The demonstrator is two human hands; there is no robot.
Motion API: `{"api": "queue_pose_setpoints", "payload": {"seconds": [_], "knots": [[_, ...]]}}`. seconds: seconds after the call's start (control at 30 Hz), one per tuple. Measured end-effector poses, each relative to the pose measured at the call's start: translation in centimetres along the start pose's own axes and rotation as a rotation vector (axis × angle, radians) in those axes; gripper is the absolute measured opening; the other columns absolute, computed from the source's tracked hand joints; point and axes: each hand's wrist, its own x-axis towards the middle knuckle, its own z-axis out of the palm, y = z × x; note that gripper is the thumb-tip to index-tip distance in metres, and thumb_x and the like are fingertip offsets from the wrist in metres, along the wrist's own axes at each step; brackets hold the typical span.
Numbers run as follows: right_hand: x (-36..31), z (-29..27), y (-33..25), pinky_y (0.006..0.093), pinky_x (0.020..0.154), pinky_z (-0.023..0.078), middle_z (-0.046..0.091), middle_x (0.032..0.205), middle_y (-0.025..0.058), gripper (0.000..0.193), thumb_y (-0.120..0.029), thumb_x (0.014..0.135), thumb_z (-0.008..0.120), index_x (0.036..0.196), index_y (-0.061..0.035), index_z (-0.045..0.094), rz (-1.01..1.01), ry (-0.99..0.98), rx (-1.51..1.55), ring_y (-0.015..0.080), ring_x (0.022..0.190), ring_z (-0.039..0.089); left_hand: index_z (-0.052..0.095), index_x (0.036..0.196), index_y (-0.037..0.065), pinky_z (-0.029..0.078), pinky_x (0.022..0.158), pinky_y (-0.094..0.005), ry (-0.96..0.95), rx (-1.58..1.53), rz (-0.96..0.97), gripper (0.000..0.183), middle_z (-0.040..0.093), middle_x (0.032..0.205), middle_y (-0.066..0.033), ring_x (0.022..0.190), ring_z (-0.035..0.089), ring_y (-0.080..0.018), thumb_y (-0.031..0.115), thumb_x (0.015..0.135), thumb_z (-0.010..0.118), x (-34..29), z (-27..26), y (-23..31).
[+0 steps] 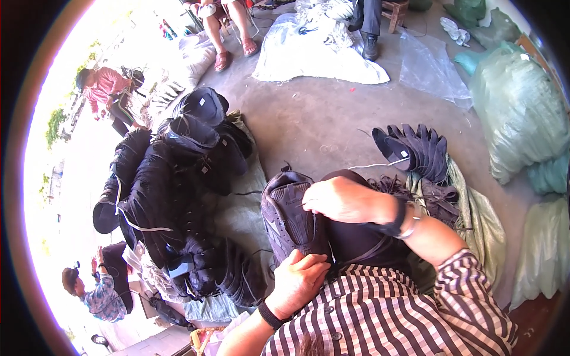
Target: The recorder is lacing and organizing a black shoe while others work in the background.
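A dark grey shoe upper [291, 207] lies over my lap, its tongue facing up and rows of eyelets along both sides. My left hand [301, 279] is closed on the near end of the upper, the fingers curled over its edge. Above the right-hand eyelet row, my right hand [344, 199] is closed in a pinch; what sits between the fingertips is too small to make out. A dark cord runs below the right wrist, across my dark trouser leg.
Stacked dark shoe uppers [172, 196] form a large pile on my left. Another nested row of uppers [415, 151] and a heap of dark laces [436, 202] lie on sacking at right. Green plastic bags [519, 113] stand far right. Other people sit farther off.
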Motion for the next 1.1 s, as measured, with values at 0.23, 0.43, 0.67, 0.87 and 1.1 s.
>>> {"api": "queue_pose_setpoints", "payload": {"seconds": [0.23,0.43,0.67,0.87,1.1], "knots": [[3.1,3.0,-0.6,0.0369,0.07,0.051,0.063,0.081,0.0124,0.013,-0.012,0.081,0.054,0.082,-0.0037,0.064,-0.039,-0.159,-0.507,0.0283,0.08,0.064,0.069,0.087,0.01,0.048,0.065,-0.0283,-0.008,0.034,0.006,0.018,0.064,0.097,0.0018,0.074,0.054,-0.0189,0.009,0.069,0.07,-0.6,0.6,-0.3],[4.3,4.2,1.1,0.0382,0.071,0.051,0.065,0.078,0.0115,0.017,-0.012,0.082,0.051,0.077,-0.0043,0.065,-0.028,-0.162,-0.373,0.0292,0.078,0.064,0.069,0.088,0.01,0.049,0.067,-0.028,0.02,0.017,0.013,0.018,0.064,0.099,0.0008,0.074,0.056,-0.0197,0.008,0.07,0.071,0.1,0.8,-0.3],[1.8,2.4,-1.3,0.03,0.066,0.05,0.066,0.071,0.0108,0.019,-0.011,0.087,0.054,0.092,0.002,0.067,0.265,0.057,0.239,0.0169,0.067,0.064,0.059,0.096,0.004,0.041,0.062,-0.0191,0.438,-0.639,-0.534,0.016,0.056,0.081,0.0018,0.07,0.049,-0.0044,0.003,0.083,0.066,-0.4,0.7,-2.4],[-3.7,4.4,-2.3,0.035,0.059,0.051,0.063,0.067,0.0134,0.006,-0.006,0.085,0.059,0.088,-0.0034,0.055,0.37,0.233,0.271,0.0262,0.065,0.066,0.044,0.078,0.006,0.036,0.052,-0.0186,0.445,-0.733,-0.72,0.028,0.045,0.066,0.0043,0.058,0.039,-0.0031,0.005,0.079,0.072,0.8,1.1,-3.9],[-4.4,6.4,-2.2,0.0387,0.057,0.049,0.061,0.072,0.0124,0.012,-0.01,0.081,0.064,0.081,-0.0048,0.054,0.262,0.297,-0.01,0.033,0.067,0.062,0.043,0.078,0.007,0.035,0.051,-0.019,0.48,-0.589,-0.686,0.029,0.043,0.064,0.0044,0.057,0.037,-0.0033,0.006,0.076,0.073,1.1,1.6,-3.9]]}}
